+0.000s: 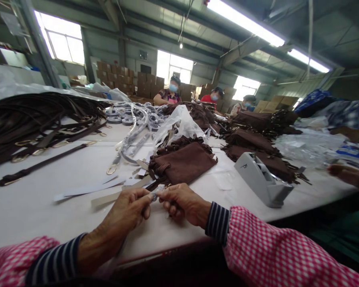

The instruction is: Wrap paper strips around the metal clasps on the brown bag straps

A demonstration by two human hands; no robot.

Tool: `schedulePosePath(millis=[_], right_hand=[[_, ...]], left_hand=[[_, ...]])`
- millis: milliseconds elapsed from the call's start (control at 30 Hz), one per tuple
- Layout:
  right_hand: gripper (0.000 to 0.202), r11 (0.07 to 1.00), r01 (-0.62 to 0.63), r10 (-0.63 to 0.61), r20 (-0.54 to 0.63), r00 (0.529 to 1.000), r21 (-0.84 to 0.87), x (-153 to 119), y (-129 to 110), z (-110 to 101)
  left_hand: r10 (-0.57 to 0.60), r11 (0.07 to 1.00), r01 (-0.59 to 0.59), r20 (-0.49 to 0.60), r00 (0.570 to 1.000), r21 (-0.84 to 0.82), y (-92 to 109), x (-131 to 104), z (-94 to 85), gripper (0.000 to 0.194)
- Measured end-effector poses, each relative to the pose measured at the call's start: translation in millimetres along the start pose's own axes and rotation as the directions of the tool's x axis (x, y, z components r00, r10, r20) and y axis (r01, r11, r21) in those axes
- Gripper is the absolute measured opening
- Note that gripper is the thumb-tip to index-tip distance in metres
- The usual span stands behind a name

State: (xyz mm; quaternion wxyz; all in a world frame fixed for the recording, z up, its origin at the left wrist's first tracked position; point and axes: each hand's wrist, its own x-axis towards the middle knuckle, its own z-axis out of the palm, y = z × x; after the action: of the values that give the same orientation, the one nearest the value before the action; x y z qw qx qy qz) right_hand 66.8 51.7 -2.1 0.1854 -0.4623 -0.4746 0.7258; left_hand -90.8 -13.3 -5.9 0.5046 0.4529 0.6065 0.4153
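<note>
My left hand (125,213) and my right hand (185,203) meet just above the table's front edge. Between their fingertips they pinch a small greyish piece wrapped in clear plastic (157,192); its exact kind is too small to tell. Both hands are closed on it. Right behind them lies a brown fabric bag (185,164) with tassels at its edges. Paper strips (89,189) and a beige card strip (106,199) lie flat beyond my left hand.
A grey tape dispenser (259,179) stands at the right. Dark straps with gold rings (32,123) are heaped at the left. Plastic-wrapped straps (131,139) and brown bags (254,147) fill the middle and right. Several co-workers sit across; a person's hand (348,175) reaches in at right.
</note>
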Motion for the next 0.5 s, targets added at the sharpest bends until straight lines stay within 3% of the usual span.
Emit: schedulePosePath(millis=[267, 500], right_hand=[[0.012, 0.999, 0.007, -0.011, 0.097, 0.995, 0.042, -6.0, -1.1, -5.0], [0.011, 0.993, 0.095, -0.093, -0.023, 0.995, 0.070, -1.4, 6.1, 7.7]], left_hand=[[-0.063, 0.987, 0.071, 0.060, 0.996, -0.144, -1.3, 5.3, -3.9, 0.033], [-0.130, 0.919, 0.159, 0.103, 0.986, -0.361, -4.0, 1.7, 2.4, 0.030]])
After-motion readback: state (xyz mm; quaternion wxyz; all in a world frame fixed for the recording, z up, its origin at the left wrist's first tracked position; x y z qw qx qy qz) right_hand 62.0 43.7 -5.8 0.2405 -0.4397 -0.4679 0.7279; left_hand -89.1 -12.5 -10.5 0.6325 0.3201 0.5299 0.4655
